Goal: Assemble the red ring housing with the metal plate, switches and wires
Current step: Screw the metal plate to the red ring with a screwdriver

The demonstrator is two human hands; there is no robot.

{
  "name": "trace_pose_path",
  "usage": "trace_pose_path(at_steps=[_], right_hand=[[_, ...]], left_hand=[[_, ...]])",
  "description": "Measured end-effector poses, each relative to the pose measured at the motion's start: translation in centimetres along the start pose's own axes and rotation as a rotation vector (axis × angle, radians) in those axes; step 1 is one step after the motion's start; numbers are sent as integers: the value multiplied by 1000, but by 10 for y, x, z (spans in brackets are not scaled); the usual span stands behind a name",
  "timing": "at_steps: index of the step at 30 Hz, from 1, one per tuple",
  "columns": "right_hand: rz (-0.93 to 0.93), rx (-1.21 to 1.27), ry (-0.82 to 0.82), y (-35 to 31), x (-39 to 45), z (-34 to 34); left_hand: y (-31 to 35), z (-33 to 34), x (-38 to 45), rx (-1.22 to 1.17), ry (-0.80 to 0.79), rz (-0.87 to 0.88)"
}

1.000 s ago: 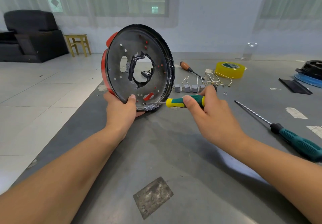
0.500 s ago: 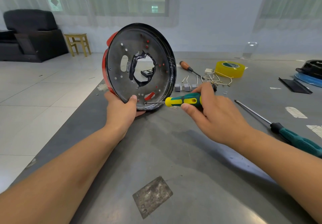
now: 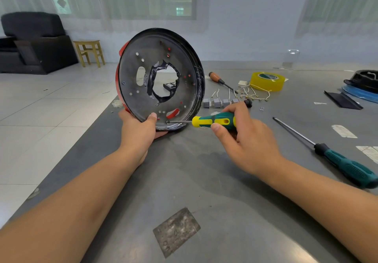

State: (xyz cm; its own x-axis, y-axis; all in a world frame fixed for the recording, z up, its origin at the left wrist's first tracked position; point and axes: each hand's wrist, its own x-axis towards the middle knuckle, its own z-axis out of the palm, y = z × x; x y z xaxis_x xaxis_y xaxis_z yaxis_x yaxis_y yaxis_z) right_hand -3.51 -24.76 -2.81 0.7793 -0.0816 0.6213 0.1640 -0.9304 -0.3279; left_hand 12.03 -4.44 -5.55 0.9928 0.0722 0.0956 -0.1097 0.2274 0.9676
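The round dark metal plate (image 3: 133,78) stands on edge on the grey table, seated in the red ring housing (image 3: 122,51), whose red rim shows behind its left side. My left hand (image 3: 139,132) grips the bottom edge, thumb on the plate's face. My right hand (image 3: 243,140) holds a green and yellow screwdriver (image 3: 212,121) level, its tip on a screw (image 3: 167,122) near the plate's lower edge. Several grey switches (image 3: 216,103) and loose pale wires (image 3: 251,95) lie on the table behind my right hand.
A long teal-handled screwdriver (image 3: 345,166) lies at the right. An orange-handled screwdriver (image 3: 216,78) and a yellow tape roll (image 3: 268,80) sit at the back. Black and blue parts (image 3: 362,87) rest at the far right. The table's left edge (image 3: 86,132) drops to a tiled floor.
My right hand has turned round the screwdriver handle, fingers shifting over it. The plate and my left hand have stayed almost still.
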Motion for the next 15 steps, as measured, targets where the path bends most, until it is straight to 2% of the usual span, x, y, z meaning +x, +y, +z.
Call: trace_pose_path(at_steps=[4, 9, 11, 15], right_hand=[[65, 187, 149, 12, 1, -2], [292, 377, 322, 42, 9, -11], [376, 400, 308, 54, 11, -12], [488, 280, 126, 70, 9, -5]], left_hand=[[1, -1, -1, -23, 13, -8], [2, -3, 0, -59, 16, -24], [2, -4, 1, -82, 10, -39], [3, -7, 1, -156, -39, -68]])
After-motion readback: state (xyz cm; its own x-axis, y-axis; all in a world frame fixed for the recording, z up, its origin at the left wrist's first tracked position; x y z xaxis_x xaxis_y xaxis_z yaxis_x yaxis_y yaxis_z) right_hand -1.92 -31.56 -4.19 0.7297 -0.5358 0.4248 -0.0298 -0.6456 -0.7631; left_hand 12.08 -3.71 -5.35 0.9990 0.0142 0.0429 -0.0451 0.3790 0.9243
